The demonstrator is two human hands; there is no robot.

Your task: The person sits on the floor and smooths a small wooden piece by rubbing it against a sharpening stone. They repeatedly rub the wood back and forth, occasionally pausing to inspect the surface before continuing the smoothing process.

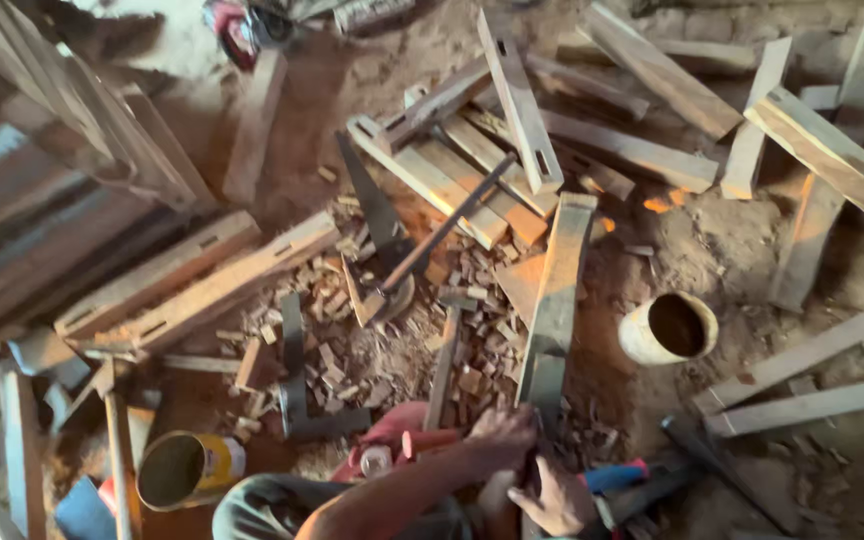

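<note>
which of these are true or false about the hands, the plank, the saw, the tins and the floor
1. Both hands, left hand and right hand, are on the long plank. True.
2. The handsaw is in the right hand. False: it lies on the floor, away from both hands.
3. The open tin lies on its side. True.
4. The floor is swept. False: wood chips litter it.

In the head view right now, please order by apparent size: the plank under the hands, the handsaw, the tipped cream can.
1. Plank, largest.
2. Handsaw.
3. Cream can, smallest.
Both hands grip the plank's near end.
</note>
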